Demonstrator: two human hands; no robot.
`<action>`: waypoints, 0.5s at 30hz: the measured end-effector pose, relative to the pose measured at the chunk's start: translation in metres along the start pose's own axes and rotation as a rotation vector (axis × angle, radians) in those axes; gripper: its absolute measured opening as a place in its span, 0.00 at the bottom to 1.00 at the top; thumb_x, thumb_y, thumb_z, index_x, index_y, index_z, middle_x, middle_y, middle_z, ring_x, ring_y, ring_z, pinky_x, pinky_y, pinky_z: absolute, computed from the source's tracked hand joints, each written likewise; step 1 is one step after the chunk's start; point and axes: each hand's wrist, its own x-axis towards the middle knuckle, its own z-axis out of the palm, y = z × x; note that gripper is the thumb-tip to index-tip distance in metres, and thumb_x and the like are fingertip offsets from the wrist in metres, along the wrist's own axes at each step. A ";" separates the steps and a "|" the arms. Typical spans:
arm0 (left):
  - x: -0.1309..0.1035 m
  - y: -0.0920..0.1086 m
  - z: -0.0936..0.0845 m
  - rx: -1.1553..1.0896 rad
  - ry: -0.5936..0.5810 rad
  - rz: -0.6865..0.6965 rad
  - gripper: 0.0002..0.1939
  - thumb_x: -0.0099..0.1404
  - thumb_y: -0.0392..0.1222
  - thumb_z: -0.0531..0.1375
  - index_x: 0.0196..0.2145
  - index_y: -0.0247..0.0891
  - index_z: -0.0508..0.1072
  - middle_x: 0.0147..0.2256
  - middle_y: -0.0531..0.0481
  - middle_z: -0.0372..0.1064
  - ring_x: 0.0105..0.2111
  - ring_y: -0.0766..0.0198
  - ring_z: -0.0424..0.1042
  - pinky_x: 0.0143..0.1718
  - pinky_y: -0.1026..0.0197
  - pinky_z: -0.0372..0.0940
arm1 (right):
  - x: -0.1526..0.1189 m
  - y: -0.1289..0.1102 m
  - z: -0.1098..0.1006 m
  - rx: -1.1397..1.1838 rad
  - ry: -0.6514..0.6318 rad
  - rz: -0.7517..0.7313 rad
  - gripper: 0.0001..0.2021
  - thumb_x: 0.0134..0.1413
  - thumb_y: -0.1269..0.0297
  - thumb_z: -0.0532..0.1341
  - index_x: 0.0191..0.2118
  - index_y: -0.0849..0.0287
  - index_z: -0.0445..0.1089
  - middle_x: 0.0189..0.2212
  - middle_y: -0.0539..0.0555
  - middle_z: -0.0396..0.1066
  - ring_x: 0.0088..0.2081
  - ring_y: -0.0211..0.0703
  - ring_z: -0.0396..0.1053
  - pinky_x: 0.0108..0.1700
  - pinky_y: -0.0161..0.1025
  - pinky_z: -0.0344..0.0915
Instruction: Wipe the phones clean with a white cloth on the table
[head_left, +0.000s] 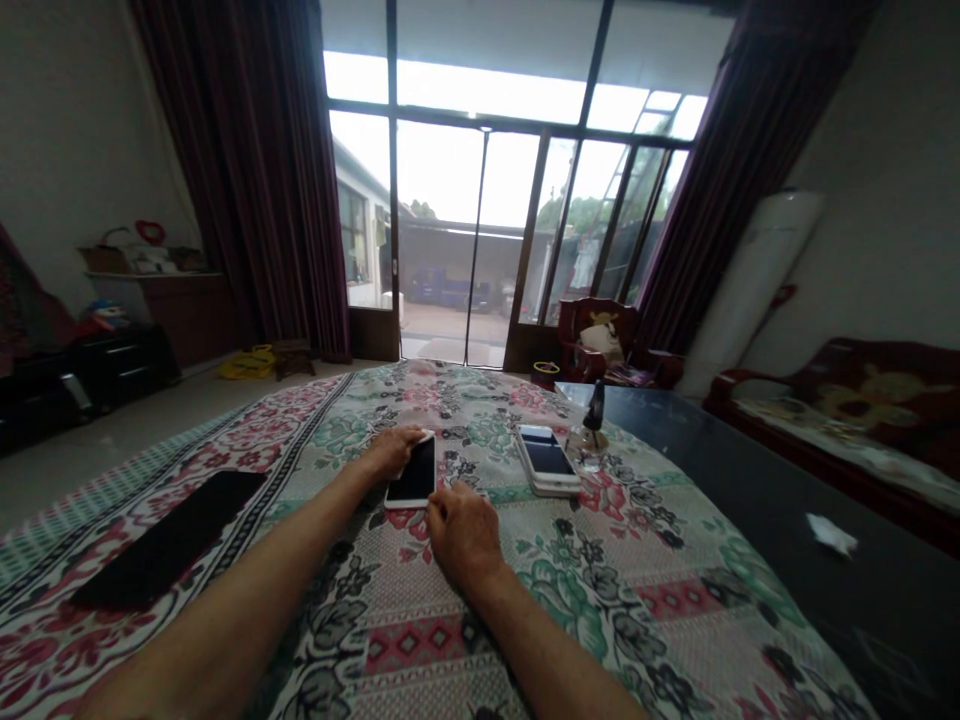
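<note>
Right up close, it's a flowered tablecloth [420, 600], pink, green and grey on a pale ground, spread across the table and rounding off at the far side. Off to the left on it lies a flat black strip [176, 540], and over on the right, two light-rimmed phones [549, 452] sit one on top of the other, a black-topped bottle [595, 408] standing just beyond. A dark glossy tabletop [750, 500] shows along the right, a crumpled white tissue [832, 535] on it. Further back now: a carved wooden sofa [870, 370] at right, a wooden armchair [581, 318] near the doorway, dark purple curtains [262, 180] on both sides, and tall glass doors [435, 200] with a bright yard outside.

And here are the hands! The white phone [414, 478] lies on the cloth between them. The right hand [466, 525], fingers curled in, pinches its near right corner; the left hand [391, 452] reaches further out and grips the far left corner, fingers along the top edge.

The phone itself? White-framed, rectangular, its near end pointing back toward the person, screen facing up and completely dark.
</note>
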 end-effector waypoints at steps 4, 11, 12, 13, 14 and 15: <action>0.003 0.009 0.008 0.071 -0.021 0.039 0.25 0.58 0.27 0.50 0.49 0.40 0.75 0.52 0.49 0.71 0.53 0.56 0.67 0.58 0.56 0.57 | 0.000 0.000 0.000 0.002 -0.007 0.002 0.09 0.58 0.65 0.57 0.31 0.53 0.75 0.32 0.51 0.73 0.31 0.39 0.69 0.31 0.35 0.52; -0.031 0.024 -0.002 0.141 -0.114 0.206 0.24 0.62 0.28 0.49 0.50 0.42 0.74 0.54 0.50 0.68 0.52 0.60 0.69 0.54 0.59 0.61 | 0.000 0.001 0.001 0.020 0.019 0.005 0.08 0.57 0.65 0.58 0.33 0.53 0.75 0.32 0.51 0.73 0.31 0.39 0.69 0.31 0.35 0.52; -0.037 0.025 -0.005 0.140 -0.129 0.242 0.23 0.62 0.29 0.48 0.50 0.43 0.73 0.54 0.50 0.68 0.51 0.61 0.69 0.53 0.61 0.62 | -0.001 0.001 0.001 0.025 0.021 0.007 0.08 0.57 0.65 0.58 0.33 0.54 0.75 0.32 0.51 0.73 0.31 0.39 0.70 0.31 0.35 0.52; -0.043 0.026 -0.007 0.129 -0.137 0.276 0.23 0.63 0.29 0.49 0.50 0.44 0.73 0.53 0.51 0.69 0.51 0.62 0.69 0.52 0.62 0.62 | -0.001 0.001 0.001 0.030 0.023 0.010 0.07 0.57 0.66 0.58 0.33 0.54 0.74 0.32 0.51 0.73 0.31 0.40 0.70 0.31 0.35 0.53; -0.048 0.026 -0.009 0.113 -0.140 0.313 0.22 0.63 0.30 0.49 0.49 0.44 0.73 0.53 0.51 0.69 0.51 0.62 0.69 0.52 0.63 0.62 | -0.001 0.001 0.001 0.035 0.025 0.016 0.07 0.56 0.66 0.58 0.34 0.54 0.74 0.32 0.51 0.73 0.32 0.40 0.70 0.32 0.35 0.53; -0.051 0.025 -0.011 0.092 -0.136 0.344 0.21 0.64 0.30 0.49 0.49 0.43 0.74 0.52 0.51 0.69 0.51 0.63 0.69 0.52 0.63 0.62 | -0.001 0.001 0.002 0.040 0.027 0.022 0.07 0.56 0.66 0.58 0.34 0.55 0.74 0.32 0.51 0.73 0.32 0.40 0.70 0.32 0.35 0.53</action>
